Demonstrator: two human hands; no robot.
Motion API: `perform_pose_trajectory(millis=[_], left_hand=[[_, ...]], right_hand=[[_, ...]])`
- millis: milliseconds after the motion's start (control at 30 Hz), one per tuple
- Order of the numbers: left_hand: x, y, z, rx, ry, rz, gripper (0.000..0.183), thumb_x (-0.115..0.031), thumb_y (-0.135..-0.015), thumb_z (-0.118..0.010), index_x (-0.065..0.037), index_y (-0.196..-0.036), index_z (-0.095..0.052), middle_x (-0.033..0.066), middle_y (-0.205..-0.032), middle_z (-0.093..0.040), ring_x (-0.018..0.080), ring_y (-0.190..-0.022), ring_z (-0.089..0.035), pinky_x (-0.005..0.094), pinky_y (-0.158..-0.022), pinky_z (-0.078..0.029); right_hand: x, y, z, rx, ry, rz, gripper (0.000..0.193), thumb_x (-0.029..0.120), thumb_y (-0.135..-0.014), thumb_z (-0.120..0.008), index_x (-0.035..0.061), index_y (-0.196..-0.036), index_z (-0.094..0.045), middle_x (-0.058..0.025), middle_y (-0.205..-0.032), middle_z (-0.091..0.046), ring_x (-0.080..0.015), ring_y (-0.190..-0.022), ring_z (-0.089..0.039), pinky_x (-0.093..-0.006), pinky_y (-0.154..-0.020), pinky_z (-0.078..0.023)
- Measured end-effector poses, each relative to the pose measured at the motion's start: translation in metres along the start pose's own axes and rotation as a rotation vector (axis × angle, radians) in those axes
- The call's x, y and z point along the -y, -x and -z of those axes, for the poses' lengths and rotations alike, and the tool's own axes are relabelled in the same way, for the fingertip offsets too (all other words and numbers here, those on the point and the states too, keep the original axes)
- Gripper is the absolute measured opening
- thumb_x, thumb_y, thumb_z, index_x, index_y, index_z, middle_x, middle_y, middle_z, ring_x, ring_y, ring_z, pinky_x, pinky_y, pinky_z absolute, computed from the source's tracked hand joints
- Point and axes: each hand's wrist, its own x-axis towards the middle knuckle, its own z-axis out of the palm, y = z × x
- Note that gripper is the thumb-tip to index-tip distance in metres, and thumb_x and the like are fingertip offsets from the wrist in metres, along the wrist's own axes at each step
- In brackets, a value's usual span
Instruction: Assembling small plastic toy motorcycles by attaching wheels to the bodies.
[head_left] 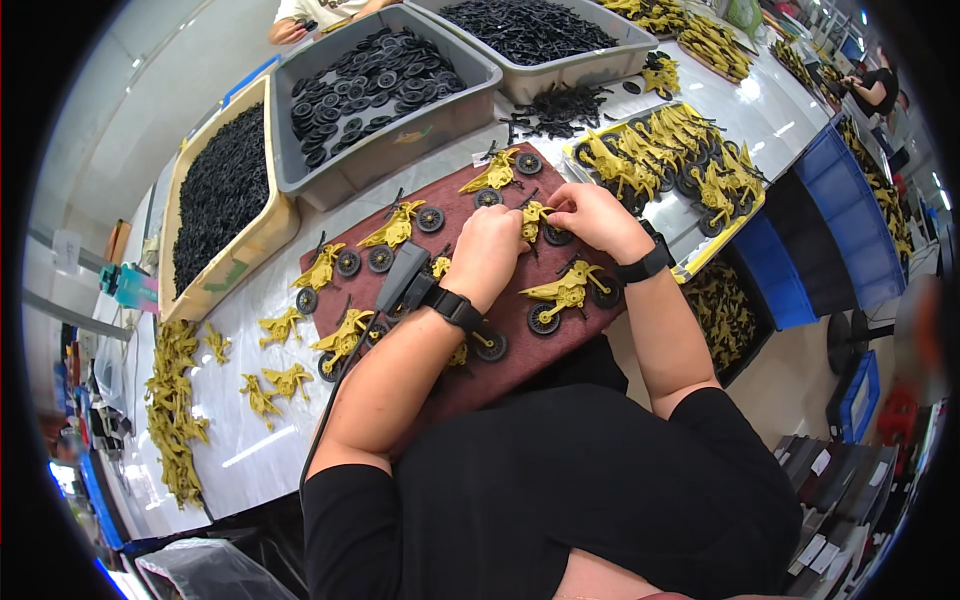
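Note:
Between my hands, above the dark red mat (450,395), is a yellow toy motorcycle (533,222) with a black wheel at its right. My left hand (485,250) is closed on its left side, and the back of the hand hides part of it. The fingers of my right hand (592,216) pinch its right side. Several similar toy motorcycles with black wheels lie around on the mat, one of them (562,291) just in front of my right forearm. A strapped grey-black device (402,278) with a cable sits at my left wrist, a black band (647,258) on my right.
Behind the mat stand a cream bin (285,222) of small black parts, a grey bin (385,148) of wheels and another grey bin (570,75). A yellow tray (745,215) of motorcycles is at the right. Loose yellow bodies (175,400) pile at the left. Other people work beyond.

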Motion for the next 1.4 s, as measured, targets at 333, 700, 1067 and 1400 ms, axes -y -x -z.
perform_pose_trajectory(millis=[333,700,1067,1400], left_hand=[[0.007,-0.002,0.003,0.005,0.083,-0.014,0.022,-0.005,-0.066,-0.073,0.002,-0.085,-0.062,0.0177,-0.086,-0.061,0.0350,-0.088,-0.060,0.0424,-0.080,-0.048],[-0.008,-0.004,0.050,0.160,0.251,0.020,0.022,-0.015,-0.075,-0.065,0.004,-0.085,-0.063,0.0233,-0.071,-0.060,0.0371,-0.069,-0.061,0.0423,-0.067,-0.048],[-0.055,0.047,0.111,0.002,0.487,-0.042,0.030,-0.010,-0.080,-0.064,0.003,-0.107,-0.061,0.0184,-0.084,-0.063,0.0326,-0.073,-0.062,0.0379,-0.067,-0.050],[-0.074,0.076,0.115,-0.290,0.275,-0.144,0.022,-0.007,-0.077,-0.070,0.001,-0.095,-0.061,0.0124,-0.082,-0.063,0.0282,-0.070,-0.063,0.0352,-0.059,-0.050]], right_hand=[[0.002,-0.001,0.001,0.061,-0.015,-0.025,0.024,0.012,-0.079,-0.070,-0.0033,-0.095,-0.063,-0.0178,-0.089,-0.068,-0.0279,-0.082,-0.066,-0.0349,-0.074,-0.051],[0.007,0.015,0.016,0.005,-0.513,0.133,0.023,0.007,-0.092,-0.047,-0.0013,-0.107,-0.062,-0.0097,-0.097,-0.066,-0.0171,-0.092,-0.062,-0.0316,-0.077,-0.048],[0.065,0.066,0.007,0.137,-0.845,0.429,0.037,-0.001,-0.079,-0.071,0.0002,-0.113,-0.055,-0.0054,-0.111,-0.056,-0.0131,-0.100,-0.057,-0.0284,-0.087,-0.050],[0.078,0.084,-0.004,0.085,-0.857,0.542,0.040,0.010,-0.079,-0.075,-0.0015,-0.112,-0.056,-0.0044,-0.106,-0.058,-0.0117,-0.097,-0.058,-0.0268,-0.083,-0.050]])
